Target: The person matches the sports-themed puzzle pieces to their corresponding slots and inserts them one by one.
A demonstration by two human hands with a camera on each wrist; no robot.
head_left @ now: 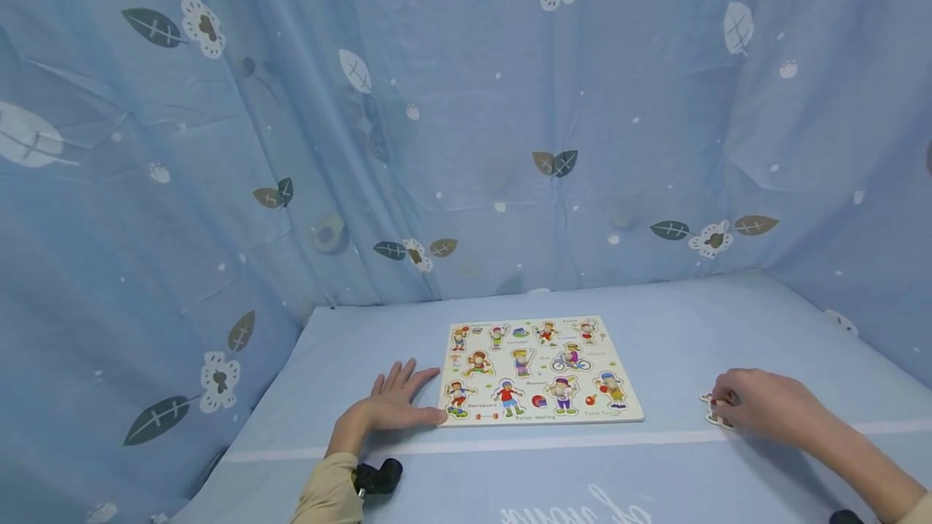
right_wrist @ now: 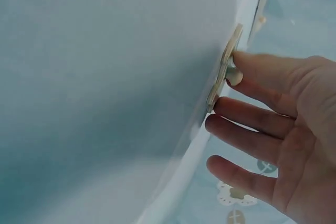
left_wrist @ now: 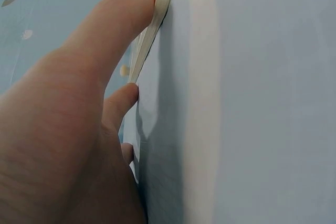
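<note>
A wooden peg puzzle board (head_left: 540,370) with cartoon sports figures lies flat in the middle of the blue table. My left hand (head_left: 393,404) rests flat on the cloth beside its lower left corner. In the left wrist view that left hand (left_wrist: 79,119) has its thumb pressed against the board's edge (left_wrist: 160,14). A loose puzzle piece (head_left: 709,408) lies on the cloth to the right of the board, under the fingertips of my right hand (head_left: 753,407). In the right wrist view the right hand (right_wrist: 273,124) has fairly straight fingers, and one fingertip touches the peg of the piece (right_wrist: 227,69).
Blue cloth with leaf and flower prints hangs as walls (head_left: 466,144) behind and on both sides. A white stripe (head_left: 510,443) crosses the tablecloth near me. A black wrist camera mount (head_left: 379,477) sits at my left cuff.
</note>
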